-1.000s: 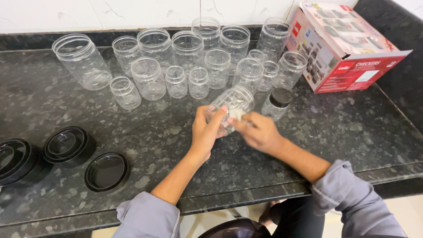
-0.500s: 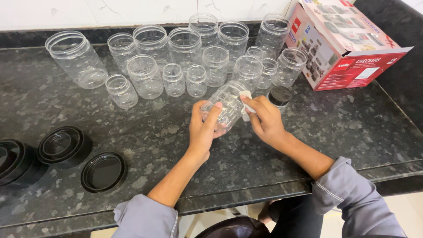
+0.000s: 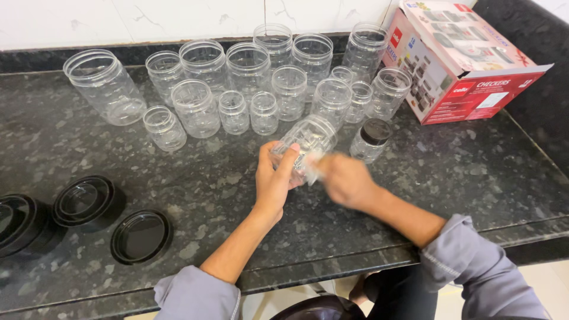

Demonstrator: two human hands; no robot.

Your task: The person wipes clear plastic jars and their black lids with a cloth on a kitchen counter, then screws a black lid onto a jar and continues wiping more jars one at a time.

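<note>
Head view, only one: left hand (image 3: 274, 178) wraps a clear plastic jar (image 3: 308, 142) tilted on its side, mouth facing away toward the back row, fingers (image 3: 288, 159) curled round its lower part, thumb on the near side. Jar is held just above the dark speckled stone counter (image 3: 450, 172), mid-frame, in front of the jar cluster. Right hand (image 3: 344, 178) is motion-blurred, against the jar's right side, closed on a small pale scrap (image 3: 313, 168), cloth or paper, can't tell which; exact finger pinch is too blurred to read. Just right of the held jar stands a small jar with a black lid (image 3: 370, 140). Behind: group of open clear jars (image 3: 249, 71) of mixed sizes, upright, packed close, biggest one (image 3: 105, 86) at far left. Pink and red cardboard box (image 3: 462, 59) sits open at back right, touching nothing in the cluster as far as visible. Near left: black lids, one lying single (image 3: 141, 236), stacked ones (image 3: 88, 201) beside it, more (image 3: 18, 222) at the frame edge. Grey sleeves (image 3: 198, 293) on both arms.
</note>
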